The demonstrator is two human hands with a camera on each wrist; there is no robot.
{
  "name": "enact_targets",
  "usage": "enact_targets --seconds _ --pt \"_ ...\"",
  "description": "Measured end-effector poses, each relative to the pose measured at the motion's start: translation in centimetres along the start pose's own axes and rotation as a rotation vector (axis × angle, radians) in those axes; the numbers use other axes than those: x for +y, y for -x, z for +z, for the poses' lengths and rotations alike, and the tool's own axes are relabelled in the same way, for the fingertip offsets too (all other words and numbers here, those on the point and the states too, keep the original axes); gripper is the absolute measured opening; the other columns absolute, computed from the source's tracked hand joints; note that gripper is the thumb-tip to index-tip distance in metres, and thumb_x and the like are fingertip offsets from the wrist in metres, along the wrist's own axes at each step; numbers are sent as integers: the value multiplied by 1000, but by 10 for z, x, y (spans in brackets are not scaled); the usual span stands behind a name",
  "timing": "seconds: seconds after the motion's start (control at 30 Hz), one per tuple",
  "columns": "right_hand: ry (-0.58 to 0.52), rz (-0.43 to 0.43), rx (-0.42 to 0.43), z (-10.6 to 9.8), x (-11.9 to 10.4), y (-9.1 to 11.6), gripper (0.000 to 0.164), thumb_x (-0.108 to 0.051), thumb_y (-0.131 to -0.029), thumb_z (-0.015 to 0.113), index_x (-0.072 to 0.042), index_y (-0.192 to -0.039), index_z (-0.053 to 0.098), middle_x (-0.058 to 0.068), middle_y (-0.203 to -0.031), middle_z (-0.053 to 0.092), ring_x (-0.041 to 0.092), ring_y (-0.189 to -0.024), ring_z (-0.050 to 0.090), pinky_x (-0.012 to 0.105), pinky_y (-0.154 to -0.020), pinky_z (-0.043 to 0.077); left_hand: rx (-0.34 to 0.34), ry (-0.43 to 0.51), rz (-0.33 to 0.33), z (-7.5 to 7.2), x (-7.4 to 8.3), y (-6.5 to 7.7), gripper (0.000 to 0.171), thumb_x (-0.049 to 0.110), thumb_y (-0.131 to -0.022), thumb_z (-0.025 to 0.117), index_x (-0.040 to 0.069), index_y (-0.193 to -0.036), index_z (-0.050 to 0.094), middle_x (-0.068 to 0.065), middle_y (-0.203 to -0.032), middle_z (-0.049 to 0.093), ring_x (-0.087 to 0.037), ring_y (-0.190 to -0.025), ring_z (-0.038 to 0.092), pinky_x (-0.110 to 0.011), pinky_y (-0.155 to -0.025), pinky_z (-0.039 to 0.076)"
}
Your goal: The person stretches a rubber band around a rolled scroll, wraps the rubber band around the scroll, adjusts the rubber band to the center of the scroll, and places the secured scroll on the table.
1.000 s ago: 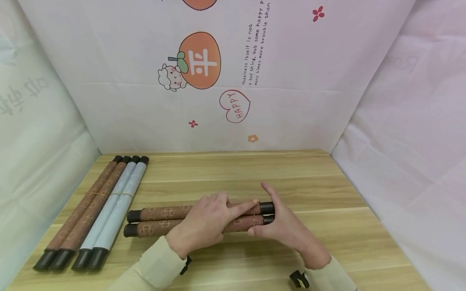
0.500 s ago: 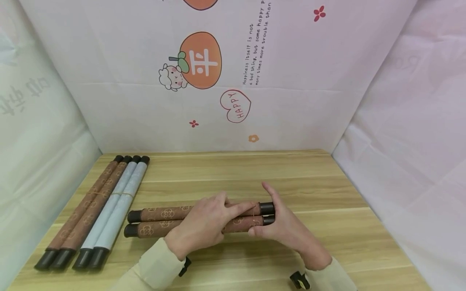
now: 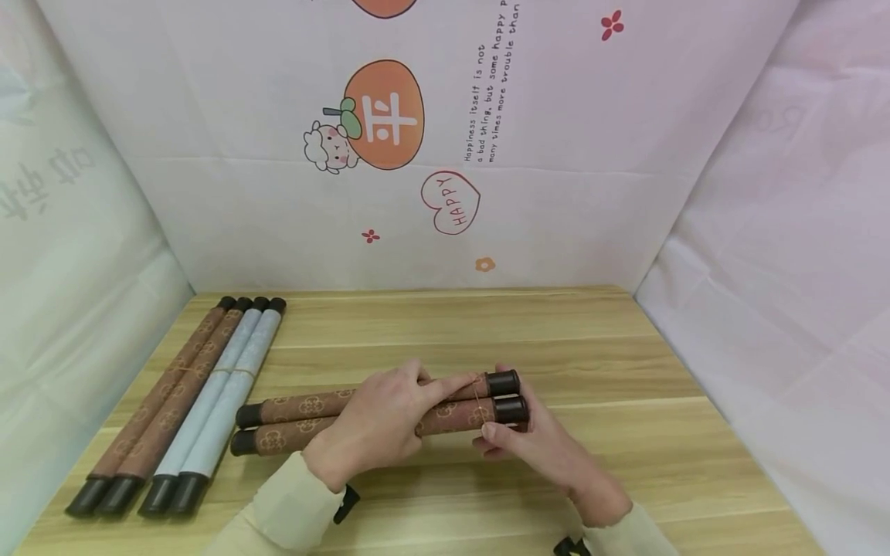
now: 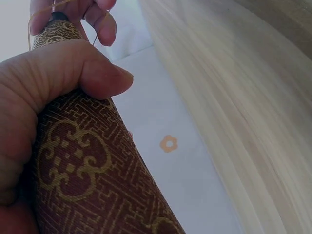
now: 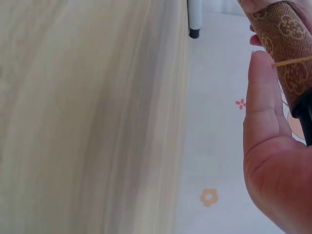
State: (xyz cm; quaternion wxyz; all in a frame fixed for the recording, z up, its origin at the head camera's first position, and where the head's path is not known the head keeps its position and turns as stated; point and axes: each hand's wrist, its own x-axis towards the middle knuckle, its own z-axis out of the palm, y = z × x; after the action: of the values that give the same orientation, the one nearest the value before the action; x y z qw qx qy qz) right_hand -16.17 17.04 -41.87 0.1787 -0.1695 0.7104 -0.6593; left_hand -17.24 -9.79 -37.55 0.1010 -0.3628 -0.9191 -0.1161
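Two brown scrolls point(image 3: 306, 405) with gold patterns and black end caps lie side by side across the middle of the head view, their right ends raised a little. My left hand point(image 3: 371, 425) grips both around the middle, its index finger stretched along the top toward the right ends. A thin tan rubber band point(image 3: 477, 395) crosses the scrolls near their right caps. My right hand point(image 3: 545, 444) is around those ends. In the right wrist view, the band point(image 5: 292, 62) runs from the thumb tip over the patterned scroll point(image 5: 282, 34). Its other fingers are mostly hidden behind the scrolls.
On the left of the wooden table point(image 3: 445, 510) lie two more brown scrolls point(image 3: 163, 394) and two pale blue scrolls point(image 3: 222, 394), each pair banded in the middle. White printed cloth point(image 3: 556, 216) stands behind and on both sides.
The right ends of the scrolls have risen and tilted up. My right hand's fingers have come down and in behind the ends, and the rubber band sits by the thumb.
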Motion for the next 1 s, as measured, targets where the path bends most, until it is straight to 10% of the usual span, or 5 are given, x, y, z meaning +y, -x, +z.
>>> enact_targets --seconds 0.2,0.5,0.83,1.0 --pt "4 -16 -30 8 2 4 55 -20 -109 53 -13 -158 28 36 -134 55 52 -103 69 53 -84 62 27 -22 -15 -2 -2 1 118 9 -64 89 45 -161 33 -3 -109 61 -11 -81 54 -26 -62 46" --pt "66 31 232 32 -2 10 52 -24 -101 69 -7 -143 44 30 -139 53 35 -101 73 36 -81 63 76 -82 -69 -5 -6 0 112 11 -63 90 41 -160 40 -5 -115 64 -15 -83 60 -30 -63 52" --pt "505 -66 304 44 -4 19 12 -23 -100 71 -15 -106 76 -7 -90 71 7 -79 65 24 -72 57 117 -133 -75 -7 -10 0 109 11 -63 90 36 -158 44 -8 -114 65 -15 -71 57 -28 -55 48" --pt "731 -311 335 54 -6 24 10 -16 -98 72 -24 -92 74 -17 -83 61 0 -74 55 21 -64 51 120 -136 -84 -6 -13 0 109 10 -64 91 36 -159 44 -8 -114 65 -14 -70 58 -27 -56 49"
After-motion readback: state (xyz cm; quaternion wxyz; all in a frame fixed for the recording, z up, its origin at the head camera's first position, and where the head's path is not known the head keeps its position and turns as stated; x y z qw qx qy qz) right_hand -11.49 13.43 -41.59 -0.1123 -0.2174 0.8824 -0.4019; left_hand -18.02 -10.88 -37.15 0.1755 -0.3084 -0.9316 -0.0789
